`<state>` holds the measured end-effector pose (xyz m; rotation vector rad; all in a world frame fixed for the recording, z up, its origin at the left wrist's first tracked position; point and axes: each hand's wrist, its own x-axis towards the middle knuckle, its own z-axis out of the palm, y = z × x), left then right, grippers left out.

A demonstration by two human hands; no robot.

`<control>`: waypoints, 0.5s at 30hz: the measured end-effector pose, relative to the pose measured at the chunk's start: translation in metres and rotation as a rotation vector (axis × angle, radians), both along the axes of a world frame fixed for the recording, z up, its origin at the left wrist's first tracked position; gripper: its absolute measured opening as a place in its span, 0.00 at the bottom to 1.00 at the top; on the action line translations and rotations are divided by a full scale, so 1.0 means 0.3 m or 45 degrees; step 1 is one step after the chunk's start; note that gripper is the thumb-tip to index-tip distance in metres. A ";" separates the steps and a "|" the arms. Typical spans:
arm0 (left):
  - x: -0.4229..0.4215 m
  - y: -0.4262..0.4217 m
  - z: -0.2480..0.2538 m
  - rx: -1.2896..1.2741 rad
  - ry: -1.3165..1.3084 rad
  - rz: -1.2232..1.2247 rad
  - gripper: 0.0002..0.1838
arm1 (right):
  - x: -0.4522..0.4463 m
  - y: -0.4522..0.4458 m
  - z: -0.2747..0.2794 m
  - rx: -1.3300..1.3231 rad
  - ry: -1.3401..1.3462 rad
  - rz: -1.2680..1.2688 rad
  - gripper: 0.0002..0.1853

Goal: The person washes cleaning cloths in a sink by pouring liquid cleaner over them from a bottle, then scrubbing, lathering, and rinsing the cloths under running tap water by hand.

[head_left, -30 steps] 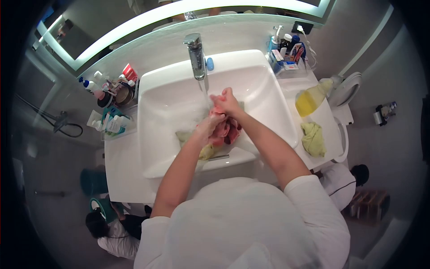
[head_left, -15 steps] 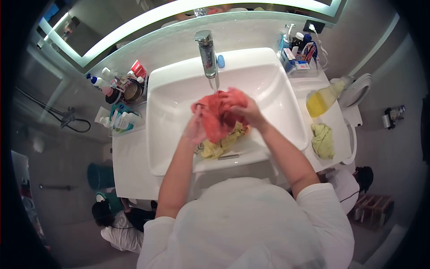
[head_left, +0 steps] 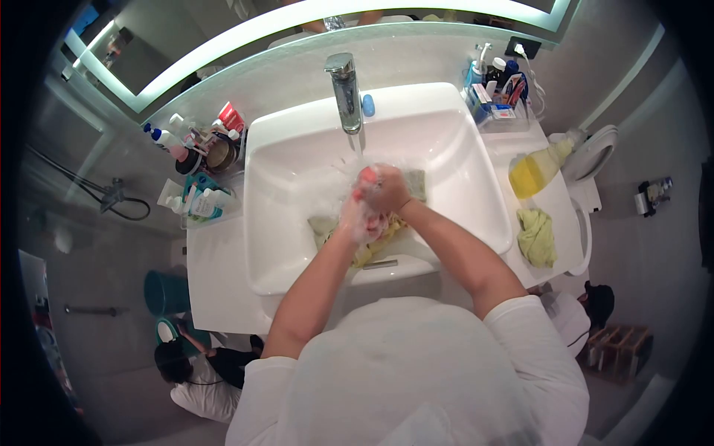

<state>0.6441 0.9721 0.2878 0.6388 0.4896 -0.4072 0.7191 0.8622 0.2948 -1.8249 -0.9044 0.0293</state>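
Under the running faucet, a coral-red cloth is bunched small between my two hands, mostly hidden by them. My right hand is closed around its upper part. Lower and to the left, my left hand is closed on the same cloth, with water splashing over the fingers. Beneath my hands a yellowish cloth lies wet in the white sink. Grayish-green fabric spreads out to its left, and more shows behind my right hand.
A bottle of yellow liquid and a crumpled light-green cloth lie on the right counter. Toiletries crowd the left side, and more stand in a tray at back right. A person sits low at left, another at right.
The red cloth, loosely spread between my hands before, is now squeezed into a small bunch. My hands have come together, and water sprays around them. Grayish-green fabric now shows in the sink.
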 end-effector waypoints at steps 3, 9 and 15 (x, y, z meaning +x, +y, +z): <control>-0.026 0.013 0.084 0.219 0.005 0.213 0.21 | 0.106 -0.056 -0.043 -0.131 -0.430 -0.268 0.23; -0.003 0.132 0.081 0.860 -0.266 0.139 0.30 | 0.096 -0.037 -0.063 -0.152 0.215 0.218 0.29; -0.035 0.234 0.254 0.674 -0.312 0.483 0.34 | 0.227 -0.138 -0.107 -0.494 0.597 0.384 0.31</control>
